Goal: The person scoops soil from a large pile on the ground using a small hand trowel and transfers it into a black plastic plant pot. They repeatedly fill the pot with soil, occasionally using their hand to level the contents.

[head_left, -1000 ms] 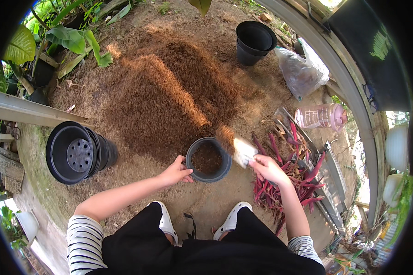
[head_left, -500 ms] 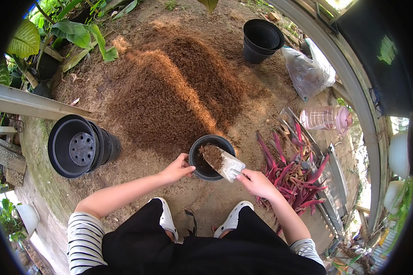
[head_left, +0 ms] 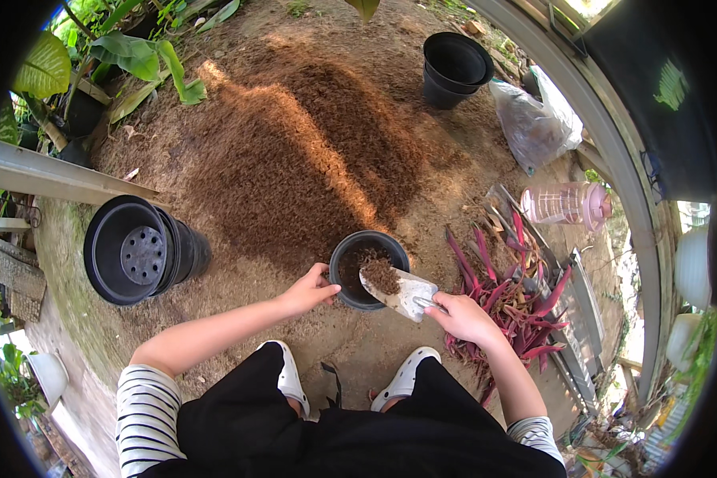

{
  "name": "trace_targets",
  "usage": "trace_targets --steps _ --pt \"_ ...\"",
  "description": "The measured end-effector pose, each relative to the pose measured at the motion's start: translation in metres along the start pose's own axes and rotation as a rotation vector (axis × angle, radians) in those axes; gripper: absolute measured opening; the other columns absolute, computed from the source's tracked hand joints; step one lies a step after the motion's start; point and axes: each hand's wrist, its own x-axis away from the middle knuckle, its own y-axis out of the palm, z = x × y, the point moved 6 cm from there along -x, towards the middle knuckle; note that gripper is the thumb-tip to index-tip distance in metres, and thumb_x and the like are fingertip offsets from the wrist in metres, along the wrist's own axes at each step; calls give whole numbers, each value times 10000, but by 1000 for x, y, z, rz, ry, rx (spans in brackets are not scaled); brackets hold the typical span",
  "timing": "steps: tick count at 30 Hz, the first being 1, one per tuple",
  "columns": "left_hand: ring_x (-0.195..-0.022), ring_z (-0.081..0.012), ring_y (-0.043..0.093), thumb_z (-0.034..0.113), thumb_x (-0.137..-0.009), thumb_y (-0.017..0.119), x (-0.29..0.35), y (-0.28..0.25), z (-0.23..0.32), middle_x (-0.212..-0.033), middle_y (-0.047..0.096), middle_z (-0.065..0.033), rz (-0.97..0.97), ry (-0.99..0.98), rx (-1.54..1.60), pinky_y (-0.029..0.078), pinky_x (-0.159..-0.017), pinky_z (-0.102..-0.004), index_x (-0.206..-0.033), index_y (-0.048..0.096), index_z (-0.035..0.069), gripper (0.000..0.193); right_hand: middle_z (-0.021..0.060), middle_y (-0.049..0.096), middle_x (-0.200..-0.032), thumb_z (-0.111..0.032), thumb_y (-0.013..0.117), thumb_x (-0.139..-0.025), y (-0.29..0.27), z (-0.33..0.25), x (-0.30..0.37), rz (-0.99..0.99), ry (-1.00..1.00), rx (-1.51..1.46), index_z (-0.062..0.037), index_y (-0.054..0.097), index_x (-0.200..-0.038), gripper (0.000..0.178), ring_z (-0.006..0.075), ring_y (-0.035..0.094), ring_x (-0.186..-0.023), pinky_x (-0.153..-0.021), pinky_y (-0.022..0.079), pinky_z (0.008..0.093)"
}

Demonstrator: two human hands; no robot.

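A black plant pot [head_left: 345, 256] stands on the ground in front of me, at the near edge of a big brown mound of loose potting material [head_left: 279, 159]. My left hand [head_left: 309, 290] grips the pot's left rim, thumb and fingers closed on it. In my right hand [head_left: 460, 317] is a pale metal trowel [head_left: 413, 295], held by its handle. Its blade reaches over the pot's right rim, with some brown material [head_left: 379, 276] lying on it. Brown material also shows inside the pot, though the blade hides part of it.
Stacked black pots lie tipped at the left [head_left: 126, 251]; more black pots [head_left: 457, 70] stand at the far right beside a clear plastic bag [head_left: 536, 119]. A pink container [head_left: 564, 205] lies on its side. Pulled-up purplish plants [head_left: 510, 307] are heaped right of my right hand.
My right hand and the trowel have moved a little to the right, and less material sits on the blade. The left hand stays on the pot's rim.
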Motion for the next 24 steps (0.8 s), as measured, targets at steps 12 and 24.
trace_targets --steps 12,24 --pt "-773 -147 609 276 -933 603 0 -1 8 -887 614 -100 45 -54 23 501 -700 -302 -1329 289 -16 585 150 643 -691 -330 560 -893 -37 -38 16 271 106 374 -93 550 -995 259 349 657 -676 -602 527 462" --pt "-756 -202 697 100 -862 525 20 5 16 -861 661 -121 -121 -102 -317 519 -722 -332 -1365 297 32 556 250 636 -1044 -383 534 -885 21 79 -89 149 122 -22 -30 625 -1079 413 403 602 -1010 -872 471 460"
